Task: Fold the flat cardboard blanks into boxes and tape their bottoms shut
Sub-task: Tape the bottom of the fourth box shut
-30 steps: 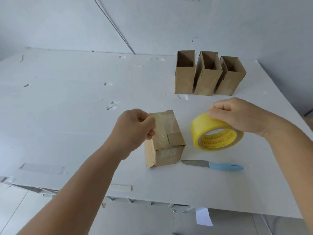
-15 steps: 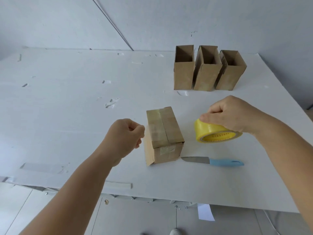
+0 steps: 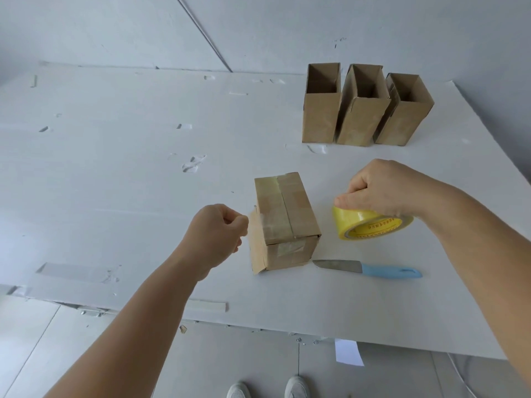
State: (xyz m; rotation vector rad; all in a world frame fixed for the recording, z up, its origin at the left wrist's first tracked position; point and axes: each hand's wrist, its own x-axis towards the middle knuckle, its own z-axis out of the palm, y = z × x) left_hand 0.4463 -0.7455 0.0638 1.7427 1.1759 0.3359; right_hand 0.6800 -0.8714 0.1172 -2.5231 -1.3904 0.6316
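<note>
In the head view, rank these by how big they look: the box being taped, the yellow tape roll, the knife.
1. Box being taped, clearly largest.
2. Yellow tape roll and knife: unsure. The knife is longer but thin, and the right hand partly covers the roll.

The box [image 3: 284,222] in the middle is matt brown cardboard with strips of glossy clear tape across its top and front face, and the three open boxes [image 3: 363,106] at the back are the same dull cardboard. The tape roll [image 3: 370,225] is shiny, translucent yellow plastic film on a printed core. The knife [image 3: 367,270] has a bare grey metal blade and a smooth pale blue plastic handle, lying on a matt white table [image 3: 115,173] dotted with scraps of clear tape.
</note>
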